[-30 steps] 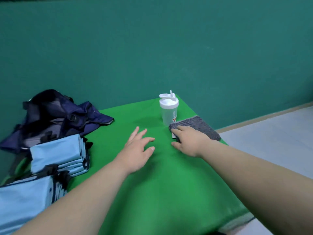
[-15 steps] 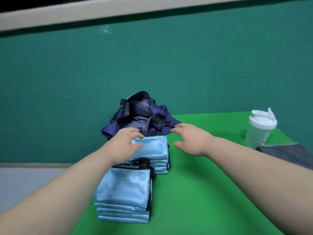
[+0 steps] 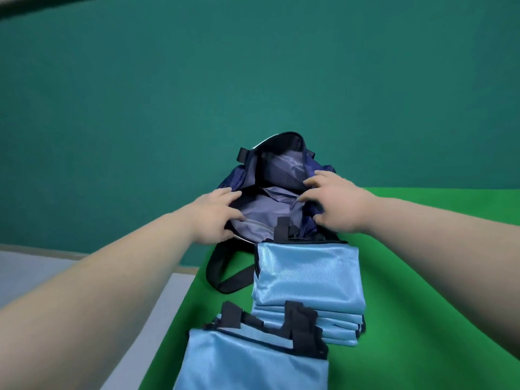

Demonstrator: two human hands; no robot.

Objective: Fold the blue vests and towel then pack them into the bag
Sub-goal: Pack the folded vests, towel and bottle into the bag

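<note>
Navy fabric is filling the middle of my feed: the bag (image 3: 281, 175) is sitting at the far edge of the green table cover (image 3: 422, 277), its mouth gaping wide and showing a pale grey-lilac lining. I am watching the left hand (image 3: 216, 218) holding the rim at the 9 o'clock side of the opening, fingers bent over the dark edge and thumb hooking in by the zip. The right hand (image 3: 334, 201) is gripping the rim at the 3 o'clock side, fingers curling over the fabric. Between them the two hands are keeping the mouth spread.

At 6 o'clock from the bag, touching its near side, the far stack of vests (image 3: 306, 274) is lying folded, light blue with black trim, several layers showing at its near edge. At 7 o'clock from that pile, the near stack of vests (image 3: 253, 361) is running off the bottom of the view, its black straps poking up and overlapping the far pile's near edge.

A black strap (image 3: 222, 274) is looping out from the bag at 8 o'clock, onto the table edge. Teal wall (image 3: 253, 66) is filling everything behind, and grey floor (image 3: 56, 266) is showing at 9 o'clock.
</note>
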